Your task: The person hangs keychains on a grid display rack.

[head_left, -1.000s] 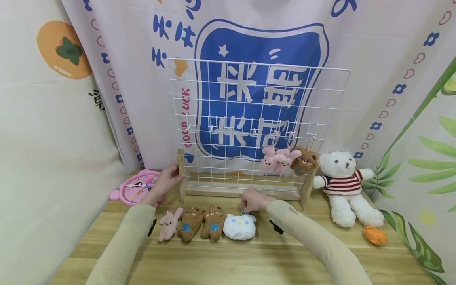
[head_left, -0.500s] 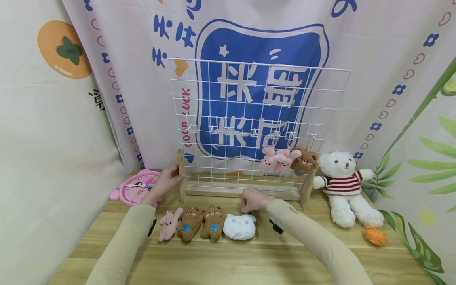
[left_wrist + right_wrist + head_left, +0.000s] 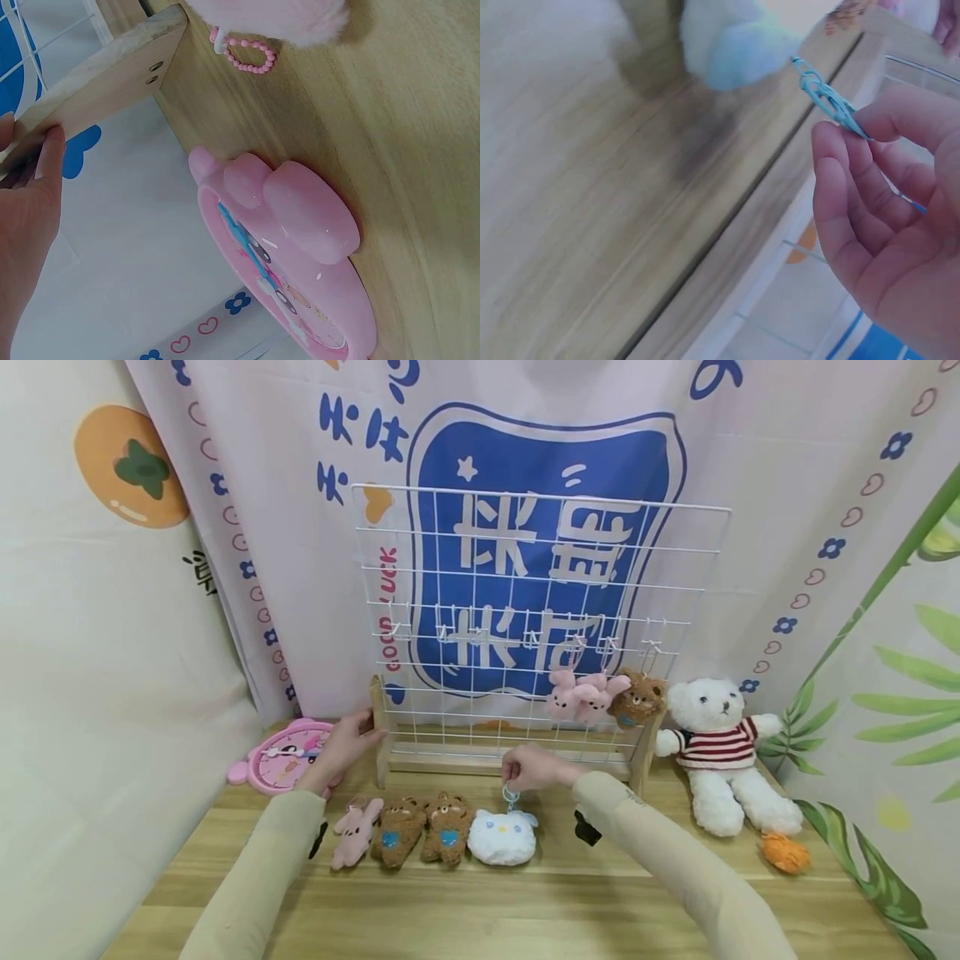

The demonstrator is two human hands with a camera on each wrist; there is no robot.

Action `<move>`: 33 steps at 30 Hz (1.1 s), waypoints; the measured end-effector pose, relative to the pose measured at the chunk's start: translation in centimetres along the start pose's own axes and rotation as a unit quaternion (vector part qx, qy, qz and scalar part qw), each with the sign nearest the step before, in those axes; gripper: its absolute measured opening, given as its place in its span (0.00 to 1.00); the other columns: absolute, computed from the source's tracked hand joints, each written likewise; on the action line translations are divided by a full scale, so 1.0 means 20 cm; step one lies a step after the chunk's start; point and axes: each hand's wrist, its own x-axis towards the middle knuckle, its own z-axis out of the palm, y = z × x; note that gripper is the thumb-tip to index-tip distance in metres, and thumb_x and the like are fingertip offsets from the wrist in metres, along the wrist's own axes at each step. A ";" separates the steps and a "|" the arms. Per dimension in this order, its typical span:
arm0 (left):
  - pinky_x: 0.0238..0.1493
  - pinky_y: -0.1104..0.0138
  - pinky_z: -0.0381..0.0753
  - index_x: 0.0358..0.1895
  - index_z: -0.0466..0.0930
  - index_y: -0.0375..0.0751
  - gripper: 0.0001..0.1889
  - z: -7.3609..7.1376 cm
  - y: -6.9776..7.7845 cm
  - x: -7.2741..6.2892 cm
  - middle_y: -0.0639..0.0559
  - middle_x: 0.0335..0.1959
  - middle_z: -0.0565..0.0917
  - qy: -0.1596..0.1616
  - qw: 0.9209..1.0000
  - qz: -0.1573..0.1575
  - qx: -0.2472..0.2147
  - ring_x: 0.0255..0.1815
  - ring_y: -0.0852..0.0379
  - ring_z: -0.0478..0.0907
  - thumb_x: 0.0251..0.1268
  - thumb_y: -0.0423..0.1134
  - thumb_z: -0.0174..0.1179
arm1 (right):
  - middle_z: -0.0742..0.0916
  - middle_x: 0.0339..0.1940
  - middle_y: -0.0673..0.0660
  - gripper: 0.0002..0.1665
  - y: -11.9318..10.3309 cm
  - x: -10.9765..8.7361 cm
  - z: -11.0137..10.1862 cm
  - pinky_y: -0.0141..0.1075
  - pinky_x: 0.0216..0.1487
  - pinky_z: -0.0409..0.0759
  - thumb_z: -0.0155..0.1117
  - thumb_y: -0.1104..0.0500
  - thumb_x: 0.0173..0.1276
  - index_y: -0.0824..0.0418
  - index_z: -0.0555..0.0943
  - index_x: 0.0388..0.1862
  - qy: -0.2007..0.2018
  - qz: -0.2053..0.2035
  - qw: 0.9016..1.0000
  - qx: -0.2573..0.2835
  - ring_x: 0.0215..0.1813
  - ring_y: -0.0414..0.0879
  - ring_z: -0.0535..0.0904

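My right hand (image 3: pixel 534 768) pinches the light blue chain loop (image 3: pixel 829 101) of a white plush keychain (image 3: pixel 502 839) between thumb and fingertips. The white plush hangs or rests just below the hand; whether it touches the table I cannot tell. With my left hand (image 3: pixel 347 750) I grip the left wooden post (image 3: pixel 105 75) of a white wire grid rack (image 3: pixel 472 693). Left of the white plush, two brown bear plushes (image 3: pixel 447 831) and a pink plush (image 3: pixel 356 833) lie in a row. Two pink plushes (image 3: pixel 594 697) and a brown bear plush (image 3: pixel 637 700) hang from hooks at the rack's right.
A pink clock (image 3: pixel 288 760) lies by my left forearm. To the right of the rack sits a white teddy bear (image 3: pixel 712 739) in a striped sweater, with an orange fuzzy thing (image 3: pixel 784 853) at its foot. Several white hooks (image 3: pixel 480 637) line the grid.
My right hand has risen slightly, drawing the blue chain upright above the white plush. The left hand keeps its grip on the post. The head view has shifted a little.
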 end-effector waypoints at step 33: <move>0.72 0.42 0.67 0.70 0.64 0.23 0.28 -0.01 0.02 -0.02 0.24 0.68 0.69 -0.003 1.000 0.014 -0.004 0.71 0.29 0.66 0.73 0.36 0.56 | 0.85 0.28 0.50 0.04 -0.20 -0.25 -0.18 0.23 0.32 0.77 0.64 0.66 0.63 0.59 0.83 0.34 0.027 -0.071 0.997 0.026 0.29 0.30 0.73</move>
